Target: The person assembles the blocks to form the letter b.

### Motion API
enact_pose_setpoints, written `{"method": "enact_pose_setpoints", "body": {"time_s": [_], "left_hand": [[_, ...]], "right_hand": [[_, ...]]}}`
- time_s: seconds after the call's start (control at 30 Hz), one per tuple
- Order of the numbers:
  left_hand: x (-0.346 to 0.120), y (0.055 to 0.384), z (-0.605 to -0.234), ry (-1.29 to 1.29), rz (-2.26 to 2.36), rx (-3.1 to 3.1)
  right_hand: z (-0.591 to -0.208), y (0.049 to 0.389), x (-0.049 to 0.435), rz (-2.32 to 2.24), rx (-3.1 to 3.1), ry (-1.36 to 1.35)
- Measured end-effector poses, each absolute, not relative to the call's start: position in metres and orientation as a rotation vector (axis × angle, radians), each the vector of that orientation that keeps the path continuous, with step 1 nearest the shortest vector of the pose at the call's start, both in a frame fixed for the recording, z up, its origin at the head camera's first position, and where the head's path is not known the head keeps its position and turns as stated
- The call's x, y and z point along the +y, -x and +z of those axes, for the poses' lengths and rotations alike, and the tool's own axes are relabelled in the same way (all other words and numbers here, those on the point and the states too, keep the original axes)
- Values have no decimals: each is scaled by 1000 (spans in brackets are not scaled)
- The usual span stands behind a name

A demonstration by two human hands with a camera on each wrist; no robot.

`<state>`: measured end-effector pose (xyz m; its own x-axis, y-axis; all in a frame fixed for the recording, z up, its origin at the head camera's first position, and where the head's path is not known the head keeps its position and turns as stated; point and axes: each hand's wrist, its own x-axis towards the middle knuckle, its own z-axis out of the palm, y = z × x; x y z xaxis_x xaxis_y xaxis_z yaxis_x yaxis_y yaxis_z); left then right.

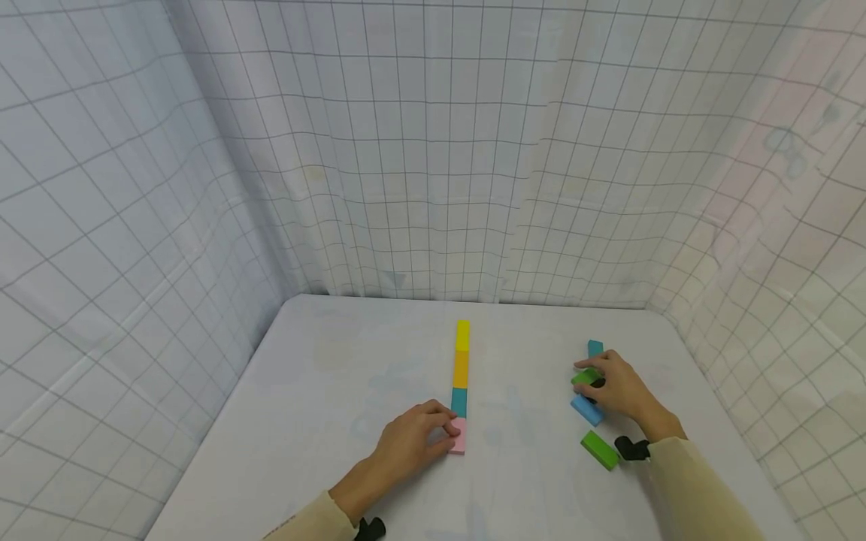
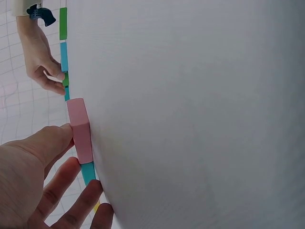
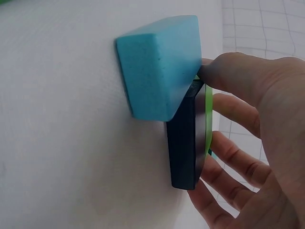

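Observation:
My left hand (image 1: 411, 441) bends round a pink block (image 2: 82, 138), thumb and index fingertips at it. This block is at the near end of a row. Beyond it in the row lie a teal block (image 1: 459, 403), an orange block (image 1: 461, 369) and a yellow block (image 1: 463, 335). At the right, my right hand (image 1: 621, 388) pinches a green block (image 1: 585, 375) between thumb and fingers. A dark block (image 3: 182, 148) sits close beside it, partly under the hand. Just nearer is a light blue block (image 1: 586, 410).
A second green block (image 1: 600, 450) lies nearer me, by the right wrist. Past the right hand, another teal block (image 1: 595, 348) shows partly. The white table (image 1: 325, 353) is enclosed by grid-patterned white curtains (image 1: 433, 165) on three sides.

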<state>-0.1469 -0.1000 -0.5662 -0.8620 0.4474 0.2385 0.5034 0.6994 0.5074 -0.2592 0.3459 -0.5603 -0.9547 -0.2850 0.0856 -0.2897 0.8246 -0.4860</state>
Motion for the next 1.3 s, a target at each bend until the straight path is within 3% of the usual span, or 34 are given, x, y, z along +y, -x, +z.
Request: {"method": "enact_pose_setpoints", "body": {"time_s": [1.3], "left_hand": [[-99, 147, -569, 774, -858, -2833]], "right_hand": [[-558, 265, 338, 849, -2895, -545]]}}
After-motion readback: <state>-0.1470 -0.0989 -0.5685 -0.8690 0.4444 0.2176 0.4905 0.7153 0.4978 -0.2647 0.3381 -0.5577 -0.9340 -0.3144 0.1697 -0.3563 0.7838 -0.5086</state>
